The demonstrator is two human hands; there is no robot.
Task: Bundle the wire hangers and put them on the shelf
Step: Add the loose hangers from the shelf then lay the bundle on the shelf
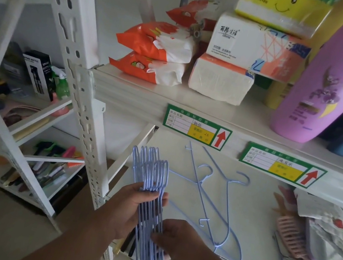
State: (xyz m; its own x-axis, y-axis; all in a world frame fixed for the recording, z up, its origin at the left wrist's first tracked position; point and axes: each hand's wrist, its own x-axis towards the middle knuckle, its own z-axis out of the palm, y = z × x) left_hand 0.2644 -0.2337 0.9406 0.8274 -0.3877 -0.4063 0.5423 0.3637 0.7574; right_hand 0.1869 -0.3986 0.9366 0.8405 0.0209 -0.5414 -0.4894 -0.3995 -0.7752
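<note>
Wire hangers [151, 196], light blue, are squeezed into one stack close to the person, hooks up and side by side so they stay neat. The left hand [129, 210] is wrapped tight around the stack just under the hooks, to keep them from sliding apart. The right hand [180, 242] pinches the wires lower down, likely to line them up. Just behind, a few loose hangers [217, 203] lie flat on the white shelf [260, 243], so I think they need picking up too. A pink comb [290, 234] lies off to the right. On the higher shelf sit tissue packs [244, 51] and a purple bottle [330, 75].
</note>
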